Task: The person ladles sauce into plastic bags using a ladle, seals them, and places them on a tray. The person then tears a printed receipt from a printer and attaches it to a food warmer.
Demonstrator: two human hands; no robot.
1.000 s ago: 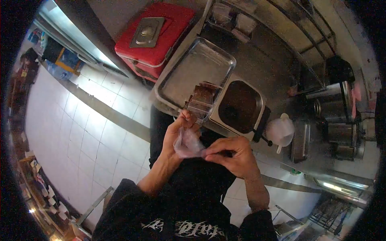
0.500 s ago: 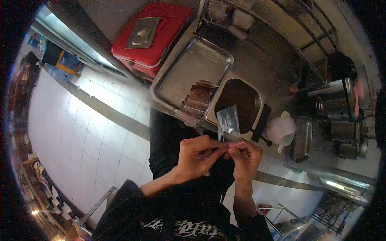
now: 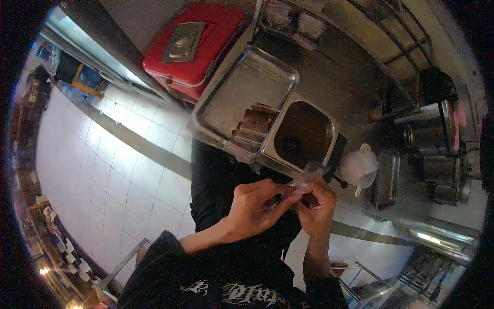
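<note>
Left hand [image 3: 257, 208] and right hand [image 3: 316, 203] both grip, fingertips pinched close together on a small clear bag [image 3: 311, 173] with a thin pinkish stripe along its mouth. The bag is between them, in front of the person's body and just off the near edge of the square metal pan [image 3: 303, 126]. Whether its mouth is open or pressed shut cannot be told, and neither can whether anything is inside; the fingers hide much of it.

Several brown-looking packets [image 3: 253, 127] already lie together in the near corner of the wide metal tray [image 3: 242, 87], beside the pan. Dark matter shows inside the pan, so by the look of it not all has been used up. The bag in hand is not yet among the packets, and judging from this, the work seems partway along.
</note>
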